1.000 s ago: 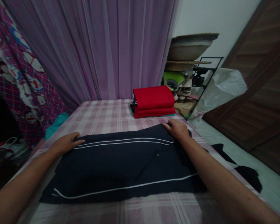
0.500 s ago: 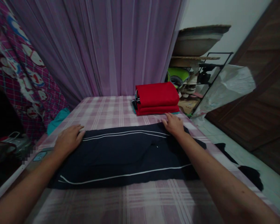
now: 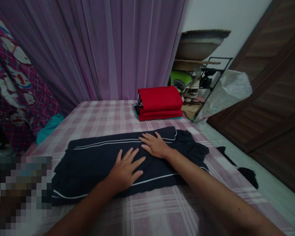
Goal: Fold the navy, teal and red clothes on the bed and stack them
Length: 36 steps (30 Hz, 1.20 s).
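Garment, red stack beyond, purple curtain behind

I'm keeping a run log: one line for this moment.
left hand: open, on dark navy white-striped cloth garment | right hand: open, on same garment | folded red cloth stack: beyond, on pink-and-white checked cloth

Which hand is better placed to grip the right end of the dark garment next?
Probably the right hand: spread on the dark garment, it is nearer that end. The left hand lies farther left and nearer the person, and the right forearm partly bars its way.
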Tool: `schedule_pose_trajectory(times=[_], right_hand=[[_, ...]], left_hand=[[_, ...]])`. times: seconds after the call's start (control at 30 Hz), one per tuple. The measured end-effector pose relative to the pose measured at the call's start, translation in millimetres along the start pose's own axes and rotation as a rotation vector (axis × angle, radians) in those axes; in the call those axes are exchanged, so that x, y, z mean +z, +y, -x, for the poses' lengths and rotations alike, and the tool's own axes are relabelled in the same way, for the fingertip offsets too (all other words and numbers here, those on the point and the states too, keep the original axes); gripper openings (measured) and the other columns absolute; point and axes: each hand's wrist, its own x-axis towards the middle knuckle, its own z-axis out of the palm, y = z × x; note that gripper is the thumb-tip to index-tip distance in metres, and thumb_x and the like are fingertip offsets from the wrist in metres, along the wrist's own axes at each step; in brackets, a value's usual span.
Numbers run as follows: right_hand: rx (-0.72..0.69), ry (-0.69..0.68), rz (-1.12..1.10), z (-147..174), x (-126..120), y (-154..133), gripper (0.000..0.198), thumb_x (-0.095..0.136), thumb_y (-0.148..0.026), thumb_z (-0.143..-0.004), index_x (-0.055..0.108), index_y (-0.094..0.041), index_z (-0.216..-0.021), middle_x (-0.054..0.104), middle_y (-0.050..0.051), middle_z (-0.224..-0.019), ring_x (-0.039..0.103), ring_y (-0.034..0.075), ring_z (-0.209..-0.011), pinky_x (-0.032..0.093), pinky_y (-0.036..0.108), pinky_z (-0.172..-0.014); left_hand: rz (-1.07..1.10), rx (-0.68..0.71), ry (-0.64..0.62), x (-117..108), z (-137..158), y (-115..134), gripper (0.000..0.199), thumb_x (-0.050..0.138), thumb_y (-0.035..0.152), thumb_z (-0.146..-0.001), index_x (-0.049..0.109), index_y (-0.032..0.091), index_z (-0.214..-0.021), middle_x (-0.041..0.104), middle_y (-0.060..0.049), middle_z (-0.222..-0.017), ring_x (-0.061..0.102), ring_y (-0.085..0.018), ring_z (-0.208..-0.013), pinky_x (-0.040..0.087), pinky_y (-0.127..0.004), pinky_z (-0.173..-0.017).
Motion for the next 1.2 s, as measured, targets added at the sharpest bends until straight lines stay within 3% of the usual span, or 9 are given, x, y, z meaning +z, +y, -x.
schedule_pose_trajectory(times=[0.17,0.33,0.43,0.53,0.6,0.73,0.9,1.03,1.2], right_hand=[[0.311,-0.032,0.178,12.4,1.8,69.1,0.056,0.029,-0.048,-0.101,0.037,-0.024,-0.151,0.032,0.012,-0.159,0.026,0.029,-0.147,0.013,0.065,-0.115],[0.381,-0.129,0.094,4.1,-18.5,67.3,0.055,0.031,-0.049,-0.100,0.039,-0.027,-0.150,0.034,0.011,-0.158,0.029,0.029,-0.146,0.012,0.067,-0.114],[0.349,0.125,0.040,-2.2,-33.3,38.9,0.053,0.030,-0.045,-0.101,0.038,-0.026,-0.151,0.037,0.012,-0.156,0.033,0.029,-0.144,0.013,0.066,-0.114],[0.240,0.393,0.006,-5.4,-26.5,10.0,0.054,0.026,-0.040,-0.102,0.031,-0.026,-0.154,0.036,0.010,-0.158,0.030,0.025,-0.145,0.015,0.058,-0.117],[0.182,0.291,-0.011,-6.8,-13.1,-1.8,0.053,0.028,-0.041,-0.102,0.034,-0.026,-0.153,0.037,0.010,-0.157,0.028,0.024,-0.146,0.016,0.057,-0.117],[0.185,-0.082,-0.033,-12.8,-2.6,-8.9,0.051,0.030,-0.045,-0.102,0.045,-0.026,-0.147,0.037,0.010,-0.157,0.029,0.027,-0.146,0.020,0.062,-0.114],[0.169,0.146,-0.046,-22.3,-13.1,-22.0,0.053,0.025,-0.044,-0.103,0.037,-0.027,-0.151,0.034,0.008,-0.159,0.027,0.023,-0.147,0.018,0.055,-0.117],[0.097,0.001,-0.039,-24.4,6.8,-32.2,0.051,0.028,-0.044,-0.103,0.040,-0.029,-0.149,0.033,0.007,-0.159,0.025,0.024,-0.148,0.017,0.058,-0.117],[0.090,-0.045,-0.047,-24.1,21.6,-28.6,0.053,0.025,-0.045,-0.103,0.038,-0.027,-0.151,0.031,0.008,-0.160,0.023,0.025,-0.148,0.015,0.058,-0.117]], left_hand=[[0.041,0.003,-0.082,0.4,2.5,-4.4,0.052,0.045,0.050,-0.095,0.039,0.044,-0.146,0.029,-0.006,-0.162,0.025,-0.036,-0.147,0.012,-0.071,-0.114],[0.048,-0.034,-0.112,-5.7,1.0,1.5,0.051,0.045,0.048,-0.095,0.041,0.043,-0.146,0.029,-0.006,-0.162,0.023,-0.034,-0.148,0.011,-0.071,-0.114],[0.031,-0.051,-0.136,-8.7,0.2,4.1,0.050,0.044,0.048,-0.096,0.040,0.043,-0.146,0.028,-0.005,-0.162,0.022,-0.033,-0.149,0.011,-0.070,-0.115],[0.025,-0.064,-0.151,-11.6,0.0,6.2,0.051,0.044,0.049,-0.096,0.040,0.043,-0.146,0.027,-0.005,-0.162,0.021,-0.033,-0.149,0.011,-0.070,-0.115],[0.028,-0.071,-0.163,-13.2,-0.1,7.6,0.051,0.044,0.048,-0.096,0.039,0.042,-0.147,0.027,-0.005,-0.162,0.020,-0.032,-0.149,0.011,-0.070,-0.115],[0.041,-0.077,-0.152,-13.6,-0.3,8.6,0.051,0.046,0.048,-0.095,0.040,0.042,-0.146,0.028,-0.005,-0.162,0.020,-0.032,-0.150,0.009,-0.069,-0.116],[0.085,-0.077,-0.120,-12.1,1.9,8.1,0.052,0.048,0.049,-0.094,0.043,0.041,-0.145,0.029,-0.005,-0.161,0.020,-0.032,-0.150,0.008,-0.069,-0.116],[0.200,-0.111,-0.085,-14.0,0.7,4.6,0.046,0.038,0.051,-0.097,0.052,0.037,-0.139,0.044,-0.004,-0.154,0.031,-0.027,-0.146,0.013,-0.064,-0.118],[0.156,-0.241,0.133,-30.5,-13.1,-31.7,0.053,0.024,0.047,-0.100,0.061,0.024,-0.132,0.054,-0.006,-0.146,0.045,-0.019,-0.138,0.031,-0.042,-0.117]])
